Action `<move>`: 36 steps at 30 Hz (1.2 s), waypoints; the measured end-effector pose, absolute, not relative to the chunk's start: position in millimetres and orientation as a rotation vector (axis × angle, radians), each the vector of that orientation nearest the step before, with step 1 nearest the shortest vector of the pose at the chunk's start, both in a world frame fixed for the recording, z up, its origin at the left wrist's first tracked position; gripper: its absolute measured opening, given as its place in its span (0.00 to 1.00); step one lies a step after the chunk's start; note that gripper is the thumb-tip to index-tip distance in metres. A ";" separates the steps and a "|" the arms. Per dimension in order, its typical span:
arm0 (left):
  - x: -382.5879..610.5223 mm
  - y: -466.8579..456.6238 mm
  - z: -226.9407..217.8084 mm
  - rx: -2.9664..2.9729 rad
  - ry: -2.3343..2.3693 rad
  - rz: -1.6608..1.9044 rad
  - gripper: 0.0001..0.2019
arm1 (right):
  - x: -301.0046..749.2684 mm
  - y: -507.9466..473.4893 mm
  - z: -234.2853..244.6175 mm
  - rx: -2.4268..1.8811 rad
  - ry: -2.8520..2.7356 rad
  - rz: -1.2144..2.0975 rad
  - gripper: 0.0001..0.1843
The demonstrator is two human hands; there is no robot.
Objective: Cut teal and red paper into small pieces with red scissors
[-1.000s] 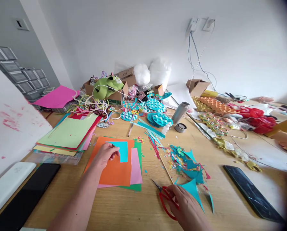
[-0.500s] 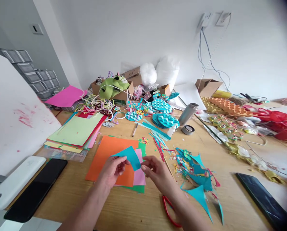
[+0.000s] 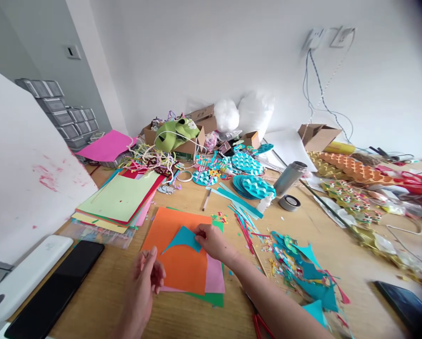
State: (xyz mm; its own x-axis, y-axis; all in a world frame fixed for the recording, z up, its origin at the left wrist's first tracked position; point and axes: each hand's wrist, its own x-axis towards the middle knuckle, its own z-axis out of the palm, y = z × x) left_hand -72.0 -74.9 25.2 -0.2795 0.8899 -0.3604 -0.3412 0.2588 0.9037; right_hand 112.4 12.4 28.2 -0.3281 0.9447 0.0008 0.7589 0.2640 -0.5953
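Observation:
My right hand (image 3: 211,241) pinches the right corner of a piece of blue paper (image 3: 183,236). One long edge of this piece is cut in a curve, and it lies over or just above an orange sheet (image 3: 182,278). My left hand (image 3: 145,278) is by the orange sheet's lower left side, apart from the blue paper. It holds nothing, with its thumb raised and fingers loosely bent. Under the orange sheet show a pink sheet (image 3: 215,277) and a green sheet (image 3: 214,299). Red-handled scissors (image 3: 261,326) lie partly hidden beneath my right forearm.
Blue paper scraps (image 3: 320,292) lie to the right, near a phone (image 3: 401,301). Behind are a metal flask (image 3: 290,178), a glue bottle (image 3: 265,203) and blue egg-tray rounds (image 3: 255,187). At left are stacked coloured sheets (image 3: 121,195), a black phone (image 3: 55,287) and a white device (image 3: 27,270).
My left hand has let go of the blue paper and drawn back to the lower left. My right hand now holds it, lower over the orange sheet. The view has shifted slightly.

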 end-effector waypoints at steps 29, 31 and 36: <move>-72.5 -34.9 9.9 2.544 1.722 0.399 0.21 | 134.4 39.7 34.4 -1.207 -2.683 -0.239 0.07; -74.2 -34.5 8.5 2.523 1.809 0.426 0.21 | 128.0 17.4 26.7 -0.985 -2.643 -0.078 0.08; -77.0 -33.2 1.8 2.426 1.956 0.409 0.24 | 117.6 -0.5 17.9 -0.969 -2.629 0.027 0.08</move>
